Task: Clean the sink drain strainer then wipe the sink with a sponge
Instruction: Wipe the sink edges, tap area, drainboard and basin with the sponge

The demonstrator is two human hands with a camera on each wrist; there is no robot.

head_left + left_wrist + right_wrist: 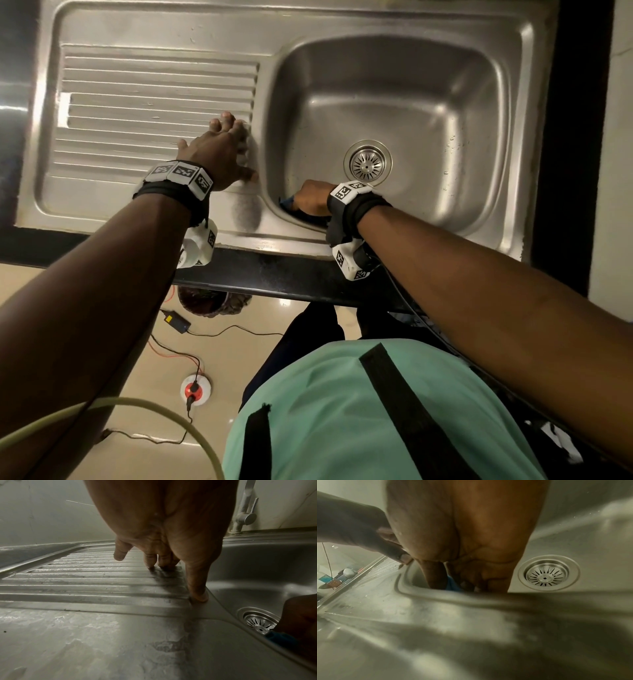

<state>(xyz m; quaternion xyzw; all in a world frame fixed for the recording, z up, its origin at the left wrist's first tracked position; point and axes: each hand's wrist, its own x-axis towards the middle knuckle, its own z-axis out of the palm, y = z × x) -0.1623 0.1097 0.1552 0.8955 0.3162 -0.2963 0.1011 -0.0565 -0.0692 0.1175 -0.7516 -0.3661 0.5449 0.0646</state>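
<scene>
While the right hand (pixel 313 200) worked low against the near-left corner of the sink (pixel 479 102), its fingers (pixel 435 576) were curled down round a blue sponge (pixel 452 584), pressing it to the steel where the near wall meets the floor of the basin. Only a sliver of the sponge showed past the knuckles, so its long axis could not be told. Just beyond that hand, a little to its right and farther from the body, the drain strainer (pixel 367 164) sat seated in its hole, looking bright and free of scraps; by that look the strainer part seemed done and the wiping under way. The right hand was plainly the nearer one to the strainer and to the bare basin, which stretched away from the sponge toward the far and right walls, so the next strokes would likely run that way. To the left, the left hand (pixel 219 150) lay on the ribbed drainboard (pixel 137 102) at the basin's edge, fingers straight and spread, fingertips (pixel 199 595) touching the metal, holding nothing. Farther back stood the tap (pixel 243 516).
</scene>
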